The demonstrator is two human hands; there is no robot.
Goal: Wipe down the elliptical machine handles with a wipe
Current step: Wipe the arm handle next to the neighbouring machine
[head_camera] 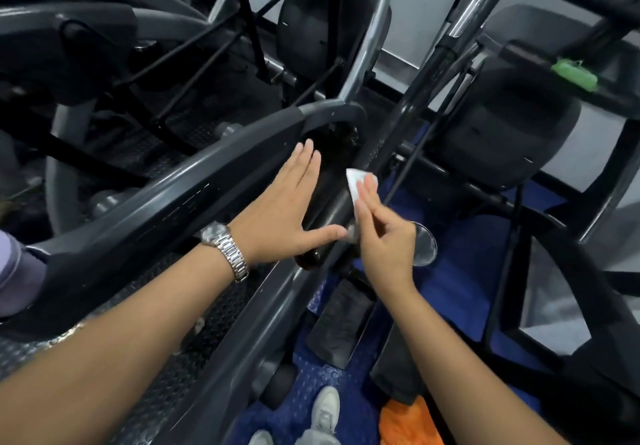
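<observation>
At the centre of the frame the right hand grips the white wipe against the black handle, apparently folding it round the bar to scrub. The left hand lies flat and open on the handle's other side, thumb stretched across, likely steadying it.

Silver link watch worn. Blue studded floor mat under me; my white shoes on it, orange fabric just beside. Green object on neighbouring machine, upper right. Lavender cloth at left edge.
</observation>
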